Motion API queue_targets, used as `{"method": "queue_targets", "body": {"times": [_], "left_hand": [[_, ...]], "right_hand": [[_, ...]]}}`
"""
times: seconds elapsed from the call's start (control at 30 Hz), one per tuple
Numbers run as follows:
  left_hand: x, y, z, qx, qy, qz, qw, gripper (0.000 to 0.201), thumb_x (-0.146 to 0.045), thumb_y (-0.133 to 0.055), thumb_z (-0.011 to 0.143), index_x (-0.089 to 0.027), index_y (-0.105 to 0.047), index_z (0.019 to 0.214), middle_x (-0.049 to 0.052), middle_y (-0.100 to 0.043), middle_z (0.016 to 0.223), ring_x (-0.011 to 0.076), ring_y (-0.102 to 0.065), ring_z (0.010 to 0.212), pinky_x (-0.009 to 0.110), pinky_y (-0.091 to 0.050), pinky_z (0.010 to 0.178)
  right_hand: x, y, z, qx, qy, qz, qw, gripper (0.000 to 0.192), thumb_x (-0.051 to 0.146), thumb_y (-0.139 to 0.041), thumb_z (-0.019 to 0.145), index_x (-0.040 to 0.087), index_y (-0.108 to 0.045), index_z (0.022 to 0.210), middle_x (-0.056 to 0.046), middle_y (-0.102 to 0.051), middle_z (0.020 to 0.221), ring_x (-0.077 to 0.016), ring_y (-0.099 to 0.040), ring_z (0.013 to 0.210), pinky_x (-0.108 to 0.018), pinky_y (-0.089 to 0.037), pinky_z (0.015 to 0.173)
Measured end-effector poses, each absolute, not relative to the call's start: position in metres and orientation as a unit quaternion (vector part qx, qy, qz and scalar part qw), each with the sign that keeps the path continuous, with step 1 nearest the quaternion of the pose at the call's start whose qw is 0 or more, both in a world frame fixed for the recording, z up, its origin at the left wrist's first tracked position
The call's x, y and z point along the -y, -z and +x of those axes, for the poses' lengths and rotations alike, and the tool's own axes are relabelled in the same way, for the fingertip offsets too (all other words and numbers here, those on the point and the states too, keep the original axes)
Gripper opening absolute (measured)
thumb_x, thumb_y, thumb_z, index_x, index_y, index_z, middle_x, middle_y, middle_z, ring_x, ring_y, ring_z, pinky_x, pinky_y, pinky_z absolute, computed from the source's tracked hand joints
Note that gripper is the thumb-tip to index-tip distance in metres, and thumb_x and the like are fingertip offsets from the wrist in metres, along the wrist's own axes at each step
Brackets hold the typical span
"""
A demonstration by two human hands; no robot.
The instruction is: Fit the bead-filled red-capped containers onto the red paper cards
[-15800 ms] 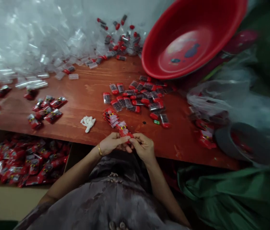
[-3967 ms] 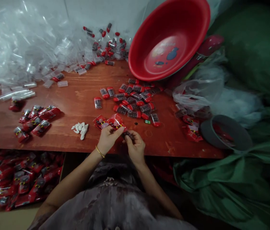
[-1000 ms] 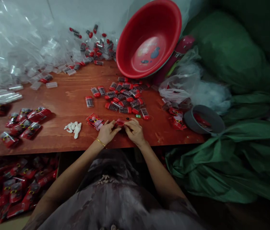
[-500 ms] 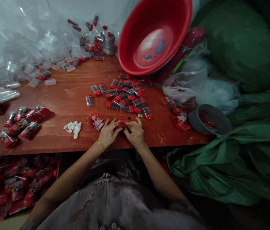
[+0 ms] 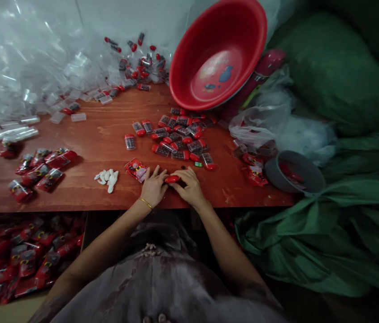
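A small case with a glossy red cap (image 5: 172,178) is between my two hands, just above the table's front part; its other side is hidden by fingers. My right hand (image 5: 191,187) pinches it from the right with thumb and forefinger. Curled against its left end is my left hand (image 5: 153,187), wearing a gold bracelet (image 5: 145,203) at the wrist. A red printed packet (image 5: 136,170) lies flat beside my left fingers. Behind my hands lies a pile of clear cases (image 5: 180,154) with red caps and dark contents. A small green piece (image 5: 198,164) sits near my right fingertips.
White crumpled finger covers (image 5: 108,178) and filled red packets (image 5: 48,179) lie leftward. Clear plastic sleeves (image 5: 24,89) heap at the back left. A red basin (image 5: 180,85) leans behind the pile. A grey bowl (image 5: 273,172) and green sacks (image 5: 310,224) are at right.
The red piece between my fingers has turned, showing a rounded glossy cap now. My right forefinger has closed around it, and the view has shifted slightly left.
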State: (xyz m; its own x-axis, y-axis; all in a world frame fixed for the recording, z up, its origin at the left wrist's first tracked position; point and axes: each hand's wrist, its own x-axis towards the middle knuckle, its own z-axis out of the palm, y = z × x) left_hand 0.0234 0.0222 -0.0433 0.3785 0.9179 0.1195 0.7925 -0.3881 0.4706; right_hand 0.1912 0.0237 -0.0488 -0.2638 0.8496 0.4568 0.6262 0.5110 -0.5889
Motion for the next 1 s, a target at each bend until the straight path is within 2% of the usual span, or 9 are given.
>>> {"method": "queue_targets", "body": {"times": [0.2, 0.33, 0.4, 0.47, 0.53, 0.6, 0.8, 0.9, 1.0], "left_hand": [[-0.021, 0.049, 0.026, -0.525, -0.2, 0.809, 0.17, 0.029, -0.021, -0.05, 0.086, -0.013, -0.061, 0.112, 0.014, -0.054, 0.132, 0.0309, -0.036, 0.133, 0.057, -0.02, 0.111], [-0.015, 0.046, 0.029, -0.519, -0.249, 0.792, 0.201, 0.027, -0.02, -0.059, 0.079, -0.017, -0.064, 0.106, 0.012, -0.058, 0.127, 0.0284, -0.04, 0.13, 0.055, -0.02, 0.112], [-0.014, 0.038, 0.026, -0.509, -0.323, 0.752, 0.268, 0.024, -0.022, -0.06, 0.078, -0.018, -0.066, 0.101, 0.01, -0.065, 0.118, 0.0265, -0.051, 0.121, 0.052, -0.024, 0.11], [-0.014, 0.028, 0.015, -0.508, -0.437, 0.637, 0.381, 0.018, -0.026, -0.065, 0.075, -0.019, -0.069, 0.091, 0.008, -0.071, 0.101, 0.0251, -0.062, 0.103, 0.048, -0.035, 0.104], [-0.015, 0.018, -0.009, -0.512, -0.538, 0.471, 0.476, 0.017, -0.031, -0.071, 0.068, -0.017, -0.07, 0.078, 0.006, -0.072, 0.082, 0.0239, -0.065, 0.084, 0.043, -0.045, 0.091], [-0.018, 0.009, -0.045, -0.526, -0.588, 0.359, 0.499, 0.023, -0.036, -0.072, 0.068, -0.014, -0.068, 0.075, 0.005, -0.07, 0.073, 0.0222, -0.065, 0.073, 0.041, -0.049, 0.082], [-0.029, -0.003, -0.172, -0.562, -0.667, 0.131, 0.471, 0.02, -0.034, -0.046, 0.087, -0.017, -0.056, 0.088, 0.0, -0.066, 0.072, 0.0123, -0.064, 0.068, 0.03, -0.052, 0.076], [-0.027, -0.009, -0.2, -0.541, -0.682, 0.061, 0.487, 0.028, -0.037, -0.038, 0.09, -0.017, -0.057, 0.095, 0.005, -0.068, 0.082, 0.0138, -0.066, 0.079, 0.028, -0.053, 0.072], [-0.015, -0.01, -0.187, -0.54, -0.662, 0.058, 0.517, 0.035, -0.041, -0.043, 0.087, -0.013, -0.06, 0.1, 0.012, -0.068, 0.097, 0.0185, -0.066, 0.089, 0.032, -0.054, 0.075]], "right_hand": [[-0.031, 0.061, 0.193, 0.784, -0.167, -0.453, 0.392, 0.022, 0.044, -0.059, 0.083, 0.025, -0.069, 0.089, -0.003, -0.071, 0.089, -0.0198, -0.063, 0.087, -0.045, -0.038, 0.098], [-0.026, 0.067, 0.198, 0.769, -0.168, -0.449, 0.423, 0.038, 0.046, -0.069, 0.073, 0.023, -0.066, 0.103, -0.008, -0.07, 0.101, -0.0245, -0.062, 0.098, -0.047, -0.04, 0.098], [-0.026, 0.072, 0.202, 0.748, -0.197, -0.458, 0.438, 0.043, 0.046, -0.068, 0.074, 0.022, -0.063, 0.11, -0.01, -0.069, 0.106, -0.0252, -0.061, 0.102, -0.045, -0.044, 0.094], [-0.027, 0.076, 0.204, 0.715, -0.23, -0.483, 0.449, 0.038, 0.044, -0.059, 0.081, 0.02, -0.062, 0.111, -0.01, -0.069, 0.104, -0.0236, -0.063, 0.098, -0.043, -0.049, 0.088], [-0.027, 0.078, 0.203, 0.687, -0.242, -0.515, 0.452, 0.032, 0.042, -0.053, 0.085, 0.02, -0.065, 0.105, -0.009, -0.071, 0.098, -0.0224, -0.065, 0.093, -0.041, -0.051, 0.085], [-0.027, 0.077, 0.2, 0.682, -0.227, -0.532, 0.448, 0.028, 0.041, -0.053, 0.084, 0.02, -0.068, 0.096, -0.008, -0.072, 0.092, -0.0222, -0.066, 0.09, -0.042, -0.05, 0.087], [-0.029, 0.067, 0.192, 0.715, -0.195, -0.513, 0.434, 0.023, 0.037, -0.052, 0.085, 0.022, -0.07, 0.089, -0.006, -0.073, 0.086, -0.0202, -0.067, 0.082, -0.043, -0.047, 0.091], [-0.03, 0.066, 0.192, 0.713, -0.194, -0.519, 0.43, 0.022, 0.036, -0.051, 0.086, 0.023, -0.07, 0.089, -0.005, -0.074, 0.084, -0.0198, -0.067, 0.082, -0.043, -0.047, 0.092], [-0.03, 0.068, 0.194, 0.712, -0.196, -0.52, 0.429, 0.022, 0.036, -0.051, 0.086, 0.024, -0.07, 0.089, -0.004, -0.074, 0.084, -0.0201, -0.067, 0.082, -0.044, -0.046, 0.093]]}}
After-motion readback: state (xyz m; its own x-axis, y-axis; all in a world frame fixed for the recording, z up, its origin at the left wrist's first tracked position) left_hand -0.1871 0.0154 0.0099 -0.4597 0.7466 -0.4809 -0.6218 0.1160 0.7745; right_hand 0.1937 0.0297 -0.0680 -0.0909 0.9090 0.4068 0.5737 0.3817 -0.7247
